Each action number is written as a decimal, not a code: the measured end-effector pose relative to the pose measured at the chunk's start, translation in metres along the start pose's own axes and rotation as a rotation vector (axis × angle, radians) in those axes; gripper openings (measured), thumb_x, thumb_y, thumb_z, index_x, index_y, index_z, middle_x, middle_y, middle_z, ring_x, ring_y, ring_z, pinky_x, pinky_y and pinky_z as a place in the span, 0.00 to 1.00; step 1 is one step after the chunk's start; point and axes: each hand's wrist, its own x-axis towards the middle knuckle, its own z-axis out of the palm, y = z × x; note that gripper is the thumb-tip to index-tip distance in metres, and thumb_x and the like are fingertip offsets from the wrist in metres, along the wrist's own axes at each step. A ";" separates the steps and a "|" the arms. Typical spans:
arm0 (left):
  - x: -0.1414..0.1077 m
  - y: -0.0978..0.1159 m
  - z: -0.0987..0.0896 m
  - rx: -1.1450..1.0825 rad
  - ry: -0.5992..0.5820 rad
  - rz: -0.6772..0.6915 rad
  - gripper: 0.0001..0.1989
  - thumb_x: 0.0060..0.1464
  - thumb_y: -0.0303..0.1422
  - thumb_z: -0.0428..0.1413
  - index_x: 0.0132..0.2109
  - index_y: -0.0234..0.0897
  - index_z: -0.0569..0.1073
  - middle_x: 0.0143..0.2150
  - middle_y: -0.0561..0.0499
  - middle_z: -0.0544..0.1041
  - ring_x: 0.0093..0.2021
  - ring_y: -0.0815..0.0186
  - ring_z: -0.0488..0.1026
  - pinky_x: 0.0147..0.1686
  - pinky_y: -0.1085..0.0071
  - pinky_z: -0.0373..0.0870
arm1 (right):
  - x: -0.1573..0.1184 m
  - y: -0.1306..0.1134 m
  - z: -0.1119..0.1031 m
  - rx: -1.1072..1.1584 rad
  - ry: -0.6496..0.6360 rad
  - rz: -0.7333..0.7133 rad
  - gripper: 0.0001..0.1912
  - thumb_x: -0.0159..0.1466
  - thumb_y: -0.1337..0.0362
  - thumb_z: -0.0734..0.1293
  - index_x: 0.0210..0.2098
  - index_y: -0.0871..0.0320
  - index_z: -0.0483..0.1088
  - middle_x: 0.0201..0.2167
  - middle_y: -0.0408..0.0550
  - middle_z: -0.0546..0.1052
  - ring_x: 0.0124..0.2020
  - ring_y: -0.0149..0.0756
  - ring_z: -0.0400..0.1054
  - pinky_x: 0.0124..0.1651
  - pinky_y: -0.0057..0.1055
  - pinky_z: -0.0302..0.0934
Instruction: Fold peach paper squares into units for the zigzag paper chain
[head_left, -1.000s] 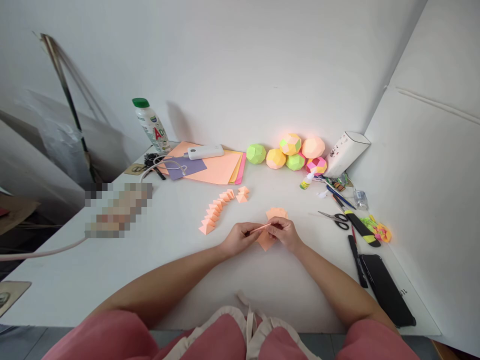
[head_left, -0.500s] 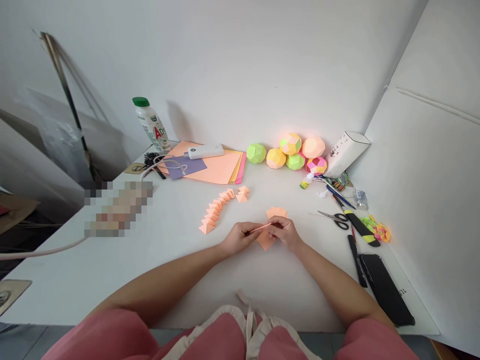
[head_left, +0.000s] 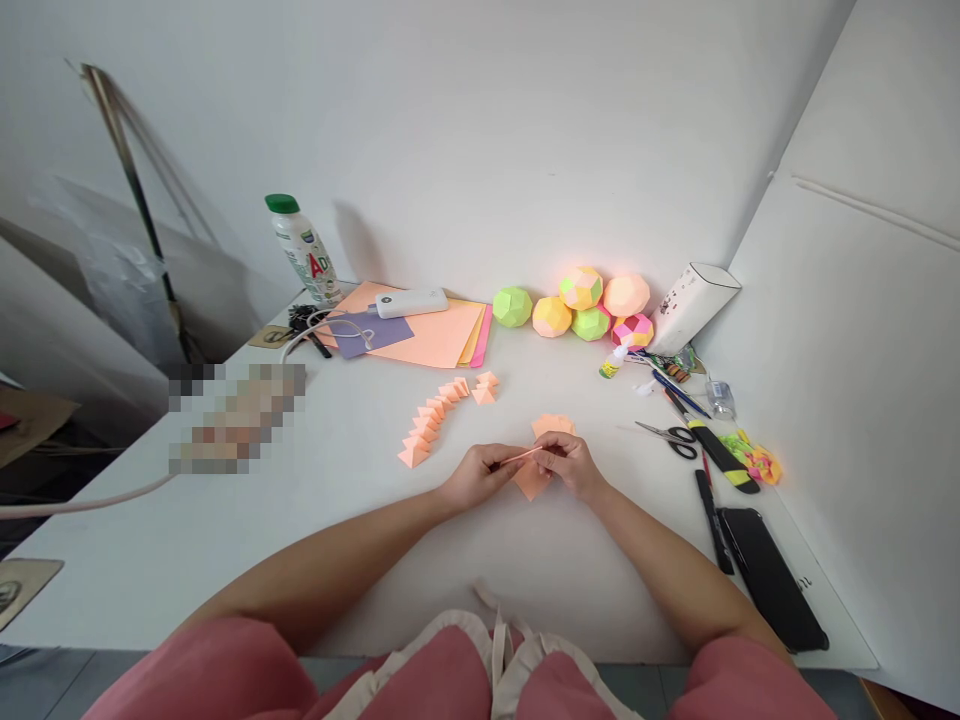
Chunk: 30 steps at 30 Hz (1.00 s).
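Between my two hands is a thin folded piece of orange paper, seen nearly edge-on. My left hand pinches its left end between thumb and fingers. At the other end my right hand grips it the same way. Below the right fingers an orange paper piece lies on the table, its lower corner pointing toward me. Just beyond that hand rest more orange paper pieces, partly covered by it. A curved row of folded orange paper units stands to the left, with a small separate group beside it.
Several faceted paper balls sit against the wall. Large coloured sheets lie at the back left under a white power bank, near a bottle. Scissors, a cutter and a black phone lie on the right.
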 end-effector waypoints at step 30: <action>0.000 0.006 -0.002 -0.053 -0.030 -0.064 0.24 0.56 0.47 0.44 0.38 0.32 0.76 0.20 0.57 0.54 0.23 0.73 0.47 0.21 0.75 0.49 | -0.001 -0.005 0.001 0.005 0.002 -0.021 0.09 0.52 0.59 0.70 0.24 0.60 0.70 0.17 0.40 0.67 0.18 0.26 0.59 0.20 0.25 0.54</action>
